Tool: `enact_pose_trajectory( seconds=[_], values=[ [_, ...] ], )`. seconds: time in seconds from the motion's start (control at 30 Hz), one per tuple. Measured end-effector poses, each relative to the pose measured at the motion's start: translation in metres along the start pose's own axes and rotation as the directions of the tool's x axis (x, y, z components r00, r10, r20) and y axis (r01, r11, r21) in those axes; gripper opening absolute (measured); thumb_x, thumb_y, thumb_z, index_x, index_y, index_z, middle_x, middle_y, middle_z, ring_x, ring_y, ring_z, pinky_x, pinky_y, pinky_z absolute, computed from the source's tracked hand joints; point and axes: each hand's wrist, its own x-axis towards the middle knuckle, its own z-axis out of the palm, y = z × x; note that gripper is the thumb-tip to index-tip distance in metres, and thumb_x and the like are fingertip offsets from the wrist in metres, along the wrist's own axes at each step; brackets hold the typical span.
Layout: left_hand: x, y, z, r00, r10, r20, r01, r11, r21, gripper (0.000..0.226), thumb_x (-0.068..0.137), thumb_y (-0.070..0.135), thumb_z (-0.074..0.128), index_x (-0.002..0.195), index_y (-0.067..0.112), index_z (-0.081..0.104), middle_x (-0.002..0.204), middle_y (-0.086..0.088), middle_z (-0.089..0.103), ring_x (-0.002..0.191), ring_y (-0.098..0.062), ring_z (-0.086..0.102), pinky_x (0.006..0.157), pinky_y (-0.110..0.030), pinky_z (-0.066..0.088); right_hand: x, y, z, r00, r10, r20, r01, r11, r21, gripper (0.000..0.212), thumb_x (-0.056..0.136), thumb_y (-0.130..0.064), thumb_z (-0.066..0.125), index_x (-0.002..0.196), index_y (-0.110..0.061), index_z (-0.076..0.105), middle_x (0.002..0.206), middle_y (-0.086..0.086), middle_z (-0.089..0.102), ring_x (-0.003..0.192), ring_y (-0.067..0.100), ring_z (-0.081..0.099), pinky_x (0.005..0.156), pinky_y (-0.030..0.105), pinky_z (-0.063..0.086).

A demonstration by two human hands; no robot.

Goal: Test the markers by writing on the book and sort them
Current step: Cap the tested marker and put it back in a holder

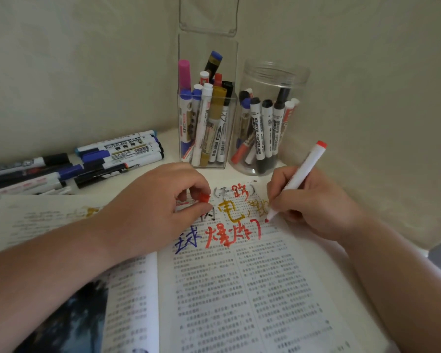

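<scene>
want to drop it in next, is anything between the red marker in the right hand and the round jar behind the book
Nothing visible does. The round jar stands just past the book, mouth open, with the red marker in the right hand just in front of it. The left hand pinches the red cap aside.

"WHITEBOARD MARKER" on markers

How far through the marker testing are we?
Done: red, blue and gold scribbles on the book; markers stand in the square holder and round jar. In hand: right hand holds a red marker to the page, left hand pinches its cap. Left: the pile of markers beside the book.
</scene>
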Motion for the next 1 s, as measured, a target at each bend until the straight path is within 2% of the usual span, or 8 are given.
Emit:
enact_pose_trajectory(
  seconds=[0.17,0.3,0.4,0.5,0.6,0.77,0.9,1.0],
  values=[
    [0.0,0.001,0.0,1.0,-0.007,-0.001,0.007,1.0,-0.017,0.017,0.087,0.049,0.061,0.097,0.036,0.067,0.088,0.025,0.058,0.086,0.0,0.056,0.069,-0.01,0.039,0.001,0.002,0.001,0.999,-0.019,-0.029,0.021,0.998,0.064,0.01,0.064,0.001,0.064,0.061,-0.006,0.059,0.049,0.008,0.045,0.04,0.01,0.037,0.041,0.019,0.03],
    [-0.002,0.002,-0.001,1.0,-0.016,-0.016,0.016,1.0,-0.012,0.01,0.088,0.037,0.068,0.097,0.036,0.065,0.086,0.025,0.058,0.086,-0.001,0.056,0.068,-0.011,0.039,0.0,0.0,0.002,0.997,-0.017,-0.069,0.018,1.0,0.008,0.024,0.083,0.015,0.066,0.068,-0.003,0.058,0.044,-0.003,0.05,0.039,0.005,0.043,0.041,0.012,0.033],
    [-0.003,0.001,-0.001,0.999,-0.027,-0.021,0.026,0.999,-0.021,0.015,0.089,0.031,0.069,0.102,0.037,0.065,0.088,0.025,0.059,0.087,-0.001,0.057,0.069,-0.012,0.04,-0.003,-0.004,-0.001,0.993,0.046,-0.106,-0.051,0.998,-0.037,0.02,0.088,0.006,0.067,0.073,-0.006,0.061,0.049,0.001,0.056,0.042,0.01,0.045,0.041,0.017,0.035],
    [-0.002,0.0,0.0,1.0,-0.009,-0.008,0.008,1.0,-0.01,0.021,0.089,0.026,0.066,0.108,0.034,0.067,0.094,0.025,0.061,0.089,-0.002,0.058,0.072,-0.012,0.043,-0.012,-0.005,-0.01,0.99,0.085,-0.115,-0.093,0.994,-0.064,0.015,0.084,0.005,0.069,0.075,-0.006,0.064,0.054,0.012,0.054,0.045,0.02,0.045,0.04,0.025,0.036],
    [-0.002,-0.002,0.001,1.0,0.012,0.012,-0.012,1.0,-0.011,0.02,0.09,0.027,0.067,0.108,0.034,0.068,0.095,0.025,0.061,0.091,0.001,0.057,0.077,-0.01,0.042,-0.022,0.002,-0.014,0.982,0.131,-0.134,-0.141,0.988,-0.069,0.016,0.079,0.001,0.069,0.071,-0.012,0.066,0.052,0.014,0.05,0.045,0.021,0.04,0.039,0.023,0.031],
    [-0.001,-0.004,0.002,0.998,0.046,0.037,-0.046,0.999,-0.001,0.019,0.091,0.032,0.067,0.11,0.035,0.07,0.097,0.026,0.062,0.096,0.01,0.055,0.082,-0.003,0.037,-0.021,0.01,-0.009,0.966,-0.002,-0.26,-0.033,0.991,-0.129,0.019,0.084,0.006,0.068,0.07,-0.005,0.063,0.048,0.002,0.047,0.043,0.013,0.038,0.041,0.018,0.03],
    [-0.001,-0.004,0.002,0.997,0.057,0.042,-0.057,0.998,-0.014,0.025,0.091,0.038,0.064,0.115,0.038,0.071,0.099,0.027,0.063,0.097,0.006,0.058,0.081,-0.008,0.04,-0.021,0.008,-0.006,0.972,-0.037,-0.233,-0.004,0.985,-0.172,0.013,0.084,0.001,0.072,0.074,-0.004,0.065,0.054,0.006,0.051,0.048,0.015,0.04,0.045,0.02,0.031],
    [0.0,-0.004,0.002,0.998,0.053,0.033,-0.052,0.999,-0.015,0.026,0.092,0.039,0.062,0.117,0.037,0.072,0.099,0.026,0.064,0.097,0.005,0.059,0.081,-0.011,0.041,-0.022,0.007,-0.005,0.979,-0.047,-0.198,0.004,0.978,-0.209,0.013,0.084,-0.003,0.075,0.073,-0.007,0.068,0.053,-0.002,0.055,0.049,0.009,0.044,0.047,0.017,0.034]
  ],
)
